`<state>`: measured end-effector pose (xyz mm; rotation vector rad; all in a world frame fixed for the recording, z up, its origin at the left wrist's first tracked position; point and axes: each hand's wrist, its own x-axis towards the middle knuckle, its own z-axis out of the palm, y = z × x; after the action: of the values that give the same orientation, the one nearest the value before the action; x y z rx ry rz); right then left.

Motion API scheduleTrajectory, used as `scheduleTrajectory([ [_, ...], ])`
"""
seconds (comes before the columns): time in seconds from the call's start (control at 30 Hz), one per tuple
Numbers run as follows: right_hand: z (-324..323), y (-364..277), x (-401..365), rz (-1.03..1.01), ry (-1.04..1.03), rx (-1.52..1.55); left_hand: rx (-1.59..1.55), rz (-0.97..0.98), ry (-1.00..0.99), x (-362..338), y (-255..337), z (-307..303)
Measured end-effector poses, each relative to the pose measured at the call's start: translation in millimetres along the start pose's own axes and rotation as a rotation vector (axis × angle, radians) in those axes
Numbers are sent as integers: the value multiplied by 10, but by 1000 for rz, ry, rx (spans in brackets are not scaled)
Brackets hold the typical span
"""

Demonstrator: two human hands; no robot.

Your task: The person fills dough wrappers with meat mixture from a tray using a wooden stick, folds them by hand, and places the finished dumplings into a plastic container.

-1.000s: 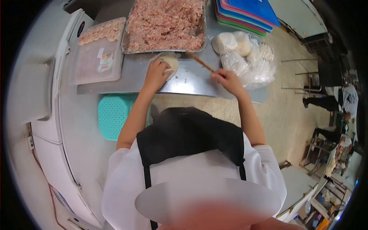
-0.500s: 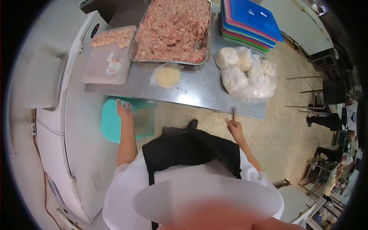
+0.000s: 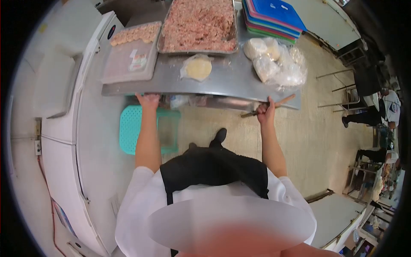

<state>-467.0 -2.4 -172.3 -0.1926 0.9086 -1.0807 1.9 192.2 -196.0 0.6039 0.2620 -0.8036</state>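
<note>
My left hand (image 3: 148, 101) is at the front edge of the steel table (image 3: 171, 87), its fingers at the rim and partly under it. My right hand (image 3: 266, 110) is closed round a thin wooden-handled tool (image 3: 284, 101) at the table's front right edge. On the table, a wrapped pale disc (image 3: 198, 68) lies in front of a big tray of ground meat (image 3: 199, 23). Bags of pale dough balls (image 3: 274, 60) rest at the right. A lidded plastic box (image 3: 130, 64) with formed pieces on it is at the left.
Coloured lids or trays (image 3: 276, 15) are stacked at the back right. A turquoise plastic stool (image 3: 130, 130) stands below the table's left front. White appliances (image 3: 92, 141) line the left side. Two people (image 3: 376, 109) are far off at the right, near metal racks.
Both hands have moved forward to the table's front edge. The tool in my right hand now lies roughly sideways. Items beneath the tabletop have come into view.
</note>
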Motion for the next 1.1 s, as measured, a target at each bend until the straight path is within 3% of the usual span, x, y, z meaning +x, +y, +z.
scheduleTrajectory([
  [0.27, 36, -6, 44, -24, -19, -16, -20, -53, 20, -19, 17, 109],
  [0.63, 113, 101, -47, -94, 43, -45, 10, -58, -126, -94, 98, 7],
  [1.1, 13, 86, -65, -109, -55, -80, 11, -62, -266, -113, 90, -126],
])
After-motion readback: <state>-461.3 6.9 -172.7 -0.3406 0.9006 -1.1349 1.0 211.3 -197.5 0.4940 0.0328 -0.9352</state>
